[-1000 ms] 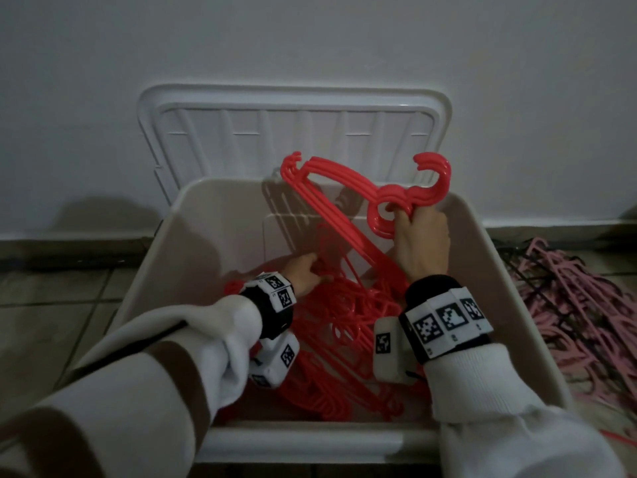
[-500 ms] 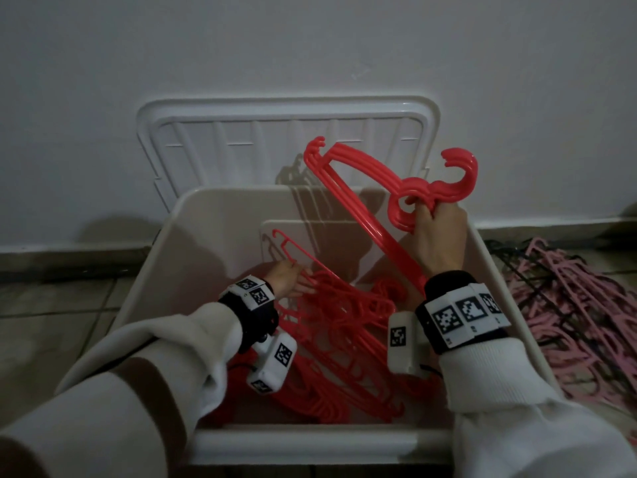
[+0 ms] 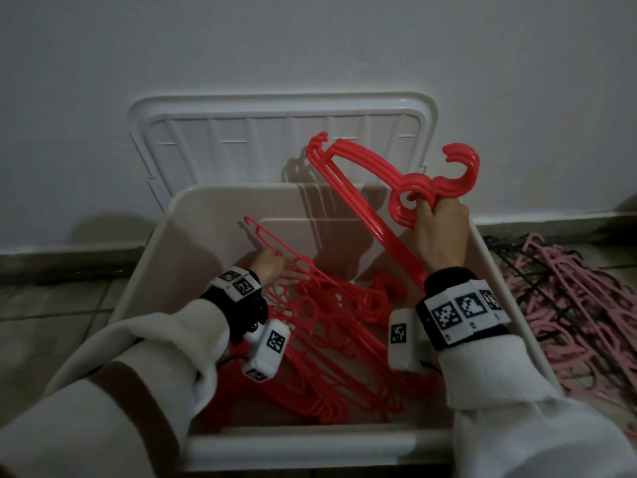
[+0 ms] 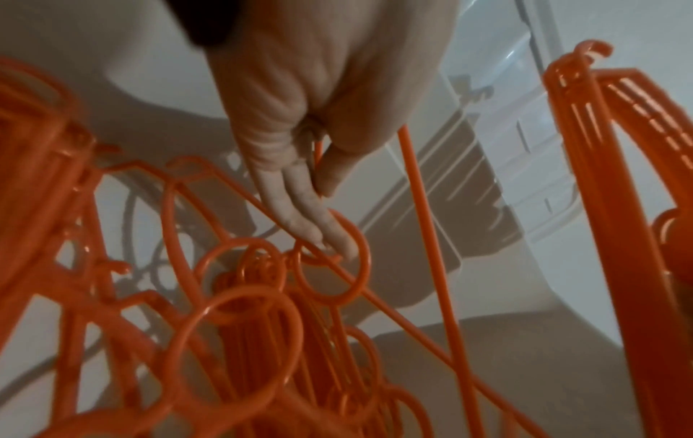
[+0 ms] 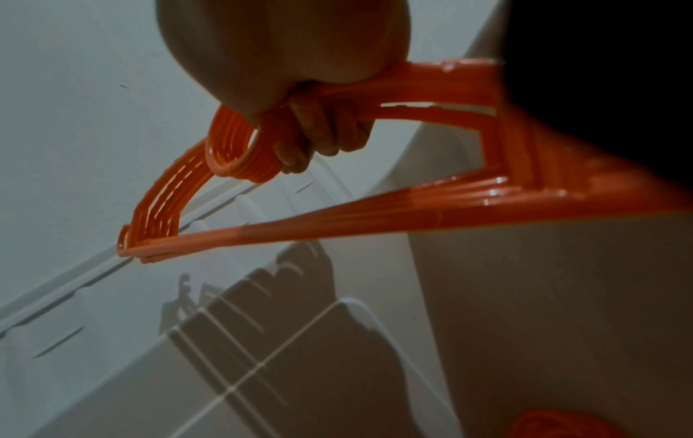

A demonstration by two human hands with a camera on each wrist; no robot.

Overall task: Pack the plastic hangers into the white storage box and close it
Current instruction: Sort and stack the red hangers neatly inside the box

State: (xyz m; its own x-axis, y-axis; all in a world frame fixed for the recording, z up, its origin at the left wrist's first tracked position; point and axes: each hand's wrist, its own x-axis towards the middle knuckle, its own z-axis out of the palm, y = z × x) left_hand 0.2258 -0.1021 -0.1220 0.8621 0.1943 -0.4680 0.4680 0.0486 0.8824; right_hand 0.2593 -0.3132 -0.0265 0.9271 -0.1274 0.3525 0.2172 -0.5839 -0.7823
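Observation:
The white storage box [image 3: 310, 446] stands open on the floor, its lid [image 3: 275, 132] leaning back against the wall. A tangle of loose red hangers [image 3: 331, 339] lies inside. My right hand [image 3: 434, 215] grips a stack of red hangers [image 3: 379, 236] by the necks and holds it tilted above the box's back right corner; the right wrist view shows fingers [image 5: 319, 133] curled round the stack [image 5: 337, 225]. My left hand [image 3: 279, 270] is low in the box, its straight fingers [image 4: 300, 207] touching a thin hanger loop in the pile [image 4: 243, 340].
A heap of pink hangers [image 3: 568, 305] on a black wire rack lies on the floor right of the box. The wall stands close behind the lid. Tiled floor stretches to the left of the box.
My right hand has lifted the stack higher and to the right, out of the pile. My left hand has slid left and back, and one thin hanger now stands tilted up at its fingers.

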